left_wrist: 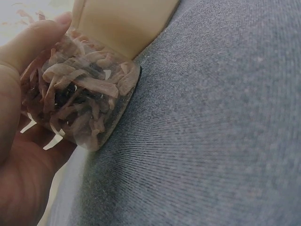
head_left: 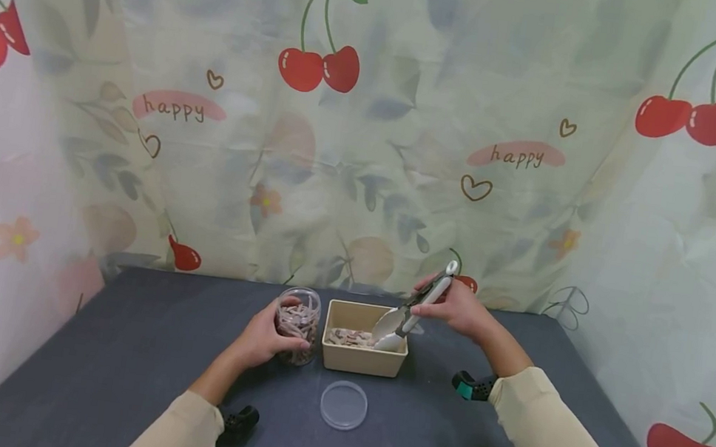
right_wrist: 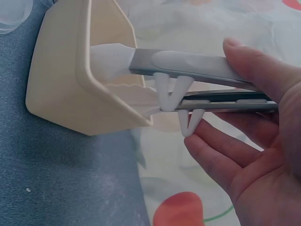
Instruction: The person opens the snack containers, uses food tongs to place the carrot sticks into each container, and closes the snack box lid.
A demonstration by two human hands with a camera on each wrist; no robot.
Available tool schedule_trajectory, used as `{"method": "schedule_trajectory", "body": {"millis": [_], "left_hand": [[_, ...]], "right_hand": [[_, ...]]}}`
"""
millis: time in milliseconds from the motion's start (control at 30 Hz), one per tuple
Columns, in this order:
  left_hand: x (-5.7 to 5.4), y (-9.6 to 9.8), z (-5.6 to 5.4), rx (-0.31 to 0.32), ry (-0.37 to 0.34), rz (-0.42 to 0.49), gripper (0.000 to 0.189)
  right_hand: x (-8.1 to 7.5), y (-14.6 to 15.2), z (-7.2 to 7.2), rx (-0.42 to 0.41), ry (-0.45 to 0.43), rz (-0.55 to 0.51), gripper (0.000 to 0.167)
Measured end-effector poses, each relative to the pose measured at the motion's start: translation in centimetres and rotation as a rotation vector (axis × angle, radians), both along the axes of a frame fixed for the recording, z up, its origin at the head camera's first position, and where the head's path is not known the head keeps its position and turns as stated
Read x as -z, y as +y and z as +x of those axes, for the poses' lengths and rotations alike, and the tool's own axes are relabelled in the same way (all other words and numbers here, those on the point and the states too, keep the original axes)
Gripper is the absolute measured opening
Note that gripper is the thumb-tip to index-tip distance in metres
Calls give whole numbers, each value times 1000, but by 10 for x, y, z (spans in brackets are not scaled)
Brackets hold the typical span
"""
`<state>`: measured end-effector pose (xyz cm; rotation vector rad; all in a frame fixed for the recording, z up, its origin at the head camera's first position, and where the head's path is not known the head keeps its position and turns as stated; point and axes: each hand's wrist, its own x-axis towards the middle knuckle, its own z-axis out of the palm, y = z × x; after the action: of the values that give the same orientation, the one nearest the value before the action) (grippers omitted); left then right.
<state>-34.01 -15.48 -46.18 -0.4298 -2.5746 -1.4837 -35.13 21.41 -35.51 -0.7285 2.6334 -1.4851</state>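
A clear plastic jar (head_left: 299, 318) full of pale brownish dried strips stands on the table, gripped around its side by my left hand (head_left: 267, 335). In the left wrist view the jar's strips (left_wrist: 84, 89) show through its wall. To its right is a beige rectangular bin (head_left: 361, 360) with more of the strips (head_left: 349, 337) on its floor. My right hand (head_left: 457, 310) holds a pair of tongs (head_left: 431, 292) with white and grey handles, thumb on one arm and fingers on the other. Their white tips reach down inside the bin, spread apart; whether they touch the strips I cannot tell.
A round clear lid (head_left: 344, 405) lies on the dark table (head_left: 412, 439) in front of the bin. Behind the table hangs a curtain (head_left: 368, 143) printed with cherries and leaves, with similar sheets at both sides. A black band sits near each wrist.
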Motion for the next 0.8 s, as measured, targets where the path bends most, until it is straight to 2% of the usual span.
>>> {"method": "schedule_trajectory", "body": {"millis": [167,400,600,800], "left_hand": [[-1,0,1,0,-11,6,82],[0,0,1,0,-3,13,82],[1,1,1,-2,-11,7,82],[0,1,1,-5,0,4,81]], "right_hand": [[4,1,-1,20,32,-8,37],[-6,-5,11,16,86,-28,31],[7,-4,1,60,78,-49,31],[11,-9,-2,122,121,-84,30]]}}
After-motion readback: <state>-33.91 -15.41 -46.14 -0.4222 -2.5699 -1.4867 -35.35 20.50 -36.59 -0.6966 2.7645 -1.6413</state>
